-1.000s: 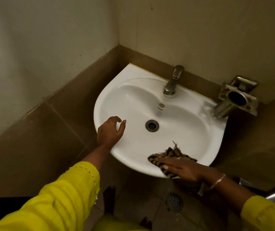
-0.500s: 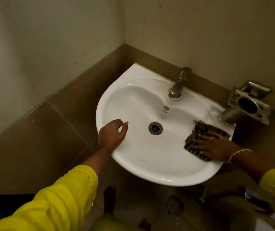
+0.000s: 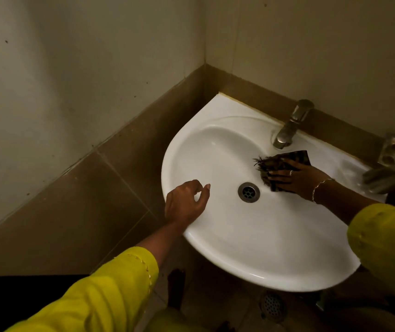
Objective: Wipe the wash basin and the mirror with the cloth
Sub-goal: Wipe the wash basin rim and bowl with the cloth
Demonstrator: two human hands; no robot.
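The striped cloth (image 3: 267, 165) lies on the inner slope of the white wash basin (image 3: 239, 248). It sits at about two o'clock from the drain (image 3: 248, 192), just below the tap (image 3: 287, 130). The right hand (image 3: 299, 179) presses it flat, fingers (image 3: 285, 174) straight and spread across its middle. The cloth's frayed edge sticks out past the fingertips toward ten o'clock. The left hand (image 3: 183, 206) rests at the rim at nine o'clock, fingers loosely curled, holding nothing.
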